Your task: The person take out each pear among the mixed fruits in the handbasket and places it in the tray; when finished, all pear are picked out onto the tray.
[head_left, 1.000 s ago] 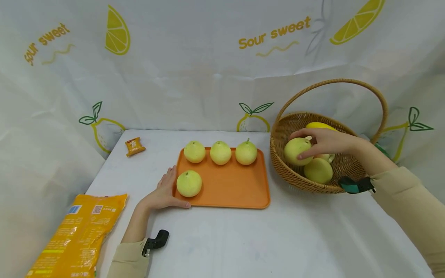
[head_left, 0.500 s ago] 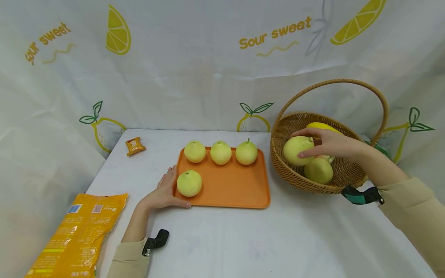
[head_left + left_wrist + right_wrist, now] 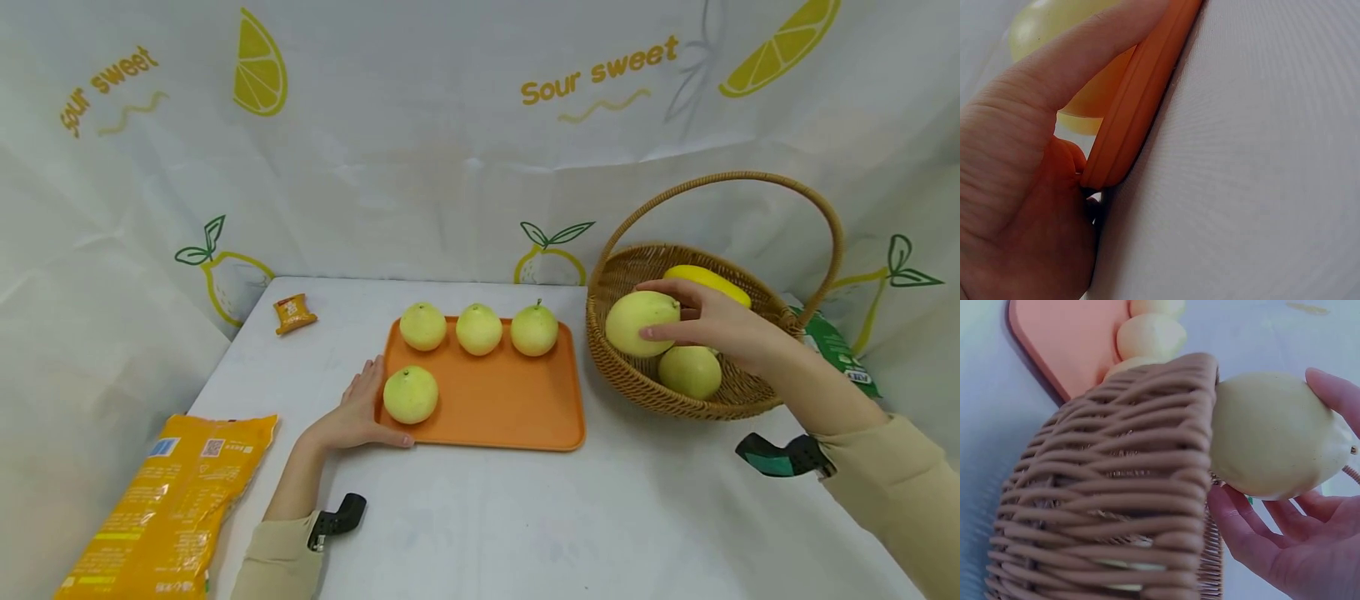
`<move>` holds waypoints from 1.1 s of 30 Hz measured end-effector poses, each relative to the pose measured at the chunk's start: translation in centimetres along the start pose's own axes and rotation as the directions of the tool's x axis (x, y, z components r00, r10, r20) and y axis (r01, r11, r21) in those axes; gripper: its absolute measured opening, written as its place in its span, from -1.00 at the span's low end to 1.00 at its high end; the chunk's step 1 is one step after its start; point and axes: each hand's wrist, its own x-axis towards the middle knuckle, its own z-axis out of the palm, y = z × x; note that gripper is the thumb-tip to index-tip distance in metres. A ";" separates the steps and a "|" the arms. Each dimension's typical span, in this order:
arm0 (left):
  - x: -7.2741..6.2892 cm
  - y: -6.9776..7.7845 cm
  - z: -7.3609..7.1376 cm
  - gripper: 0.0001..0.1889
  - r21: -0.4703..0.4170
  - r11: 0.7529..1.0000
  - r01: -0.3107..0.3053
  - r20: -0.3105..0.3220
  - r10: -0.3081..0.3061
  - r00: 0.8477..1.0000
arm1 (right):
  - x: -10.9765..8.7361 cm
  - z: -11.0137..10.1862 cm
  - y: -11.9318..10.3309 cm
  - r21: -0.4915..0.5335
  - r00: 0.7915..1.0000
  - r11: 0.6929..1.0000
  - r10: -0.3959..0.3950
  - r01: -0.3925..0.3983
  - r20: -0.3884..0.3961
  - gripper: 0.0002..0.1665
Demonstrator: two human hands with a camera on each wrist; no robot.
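My right hand (image 3: 720, 321) grips a round, pale yellow pear (image 3: 642, 323) between thumb and fingers, at the left side of the wicker basket (image 3: 637, 392). In the right wrist view this pear (image 3: 1275, 434) is beside the basket's rim. Another pear (image 3: 690, 372) and a yellow, elongated item (image 3: 707, 283) lie in the basket. My left hand (image 3: 352, 417) rests around the near left corner of an orange tray (image 3: 502, 400), thumb along its front edge (image 3: 1141, 112), fingers along its left side. Three pears (image 3: 478, 330) form the tray's back row; one more (image 3: 410, 395) sits front left.
The basket's tall handle (image 3: 720, 177) arches over it. An orange bag (image 3: 165, 508) lies at the front left, a small wrapped snack (image 3: 293, 314) at the back left. A green packet (image 3: 840, 354) is behind the basket's right side. A printed white curtain (image 3: 405, 150) hangs behind.
My right hand has drawn the pear slightly up and left in the basket, and its forearm has shifted lower. More of the yellow item and green packet shows. My left hand stays at the tray.
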 end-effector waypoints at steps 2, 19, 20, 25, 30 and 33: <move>0.0 0.0 0.0 0.49 0.006 1.000 0.002 0.001 -0.002 1.000 | -0.1 0.1 -0.2 0.045 1.000 0.999 0.000 0.000 0.003 -0.20; 0.0 0.0 0.0 0.50 0.022 0.999 -0.023 -0.009 0.023 1.000 | -0.1 2.2 -2.5 0.236 0.997 0.970 -0.064 0.055 0.031 -0.25; 0.0 0.0 0.0 0.50 0.023 1.000 -0.017 -0.007 0.017 1.000 | 0.0 2.5 -2.7 0.248 0.997 0.967 -0.070 0.058 0.039 -0.25; 0.0 0.0 0.0 0.50 0.017 1.000 -0.010 -0.001 0.010 1.000 | 0.3 3.8 -3.4 0.247 0.994 0.967 -0.084 0.063 0.076 -0.23; 0.1 0.0 -0.1 0.49 0.014 1.000 -0.013 0.002 0.013 1.000 | 0.8 4.9 -3.8 0.258 0.987 0.964 -0.104 0.069 0.125 -0.21; 0.1 0.0 -0.1 0.49 0.017 1.000 -0.010 0.003 0.010 1.000 | 1.1 5.6 -4.1 0.288 0.985 0.955 -0.108 0.065 0.137 -0.20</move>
